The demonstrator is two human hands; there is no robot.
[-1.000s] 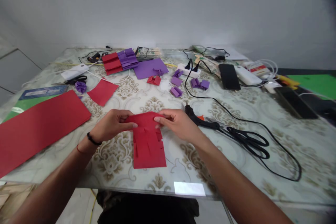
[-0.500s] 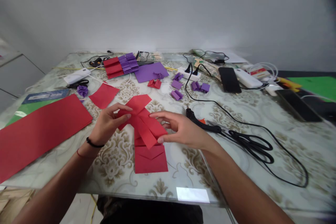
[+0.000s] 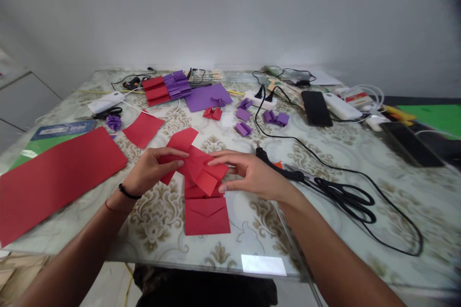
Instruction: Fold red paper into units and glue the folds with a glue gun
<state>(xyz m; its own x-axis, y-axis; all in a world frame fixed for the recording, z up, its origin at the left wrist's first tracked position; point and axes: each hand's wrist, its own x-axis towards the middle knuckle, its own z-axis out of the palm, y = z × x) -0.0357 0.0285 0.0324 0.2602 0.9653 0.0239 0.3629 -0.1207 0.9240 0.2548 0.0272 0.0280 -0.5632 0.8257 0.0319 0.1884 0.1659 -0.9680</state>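
Note:
Between my hands is a folded red paper piece (image 3: 196, 163) with flaps sticking out on several sides. My left hand (image 3: 156, 168) pinches its left flap between thumb and fingers. On the other side my right hand (image 3: 248, 175) grips the right flap, fingers on top and thumb lower down. Below the piece, a creased red paper strip (image 3: 208, 218) lies on the table, its upper end partly covered. A loose red paper square (image 3: 143, 129) lies beyond my left hand.
Red sheets (image 3: 61, 177) lie at the left. Black scissors (image 3: 338, 196) and a black glue gun (image 3: 273, 165) with a cord are right of my right hand. Small folded purple pieces (image 3: 244, 128), a power strip (image 3: 260, 100) and a phone (image 3: 316, 108) stand farther back.
The held red paper has turned slightly. Its lower flap is now shorter in view and higher, and my left hand has moved a little right.

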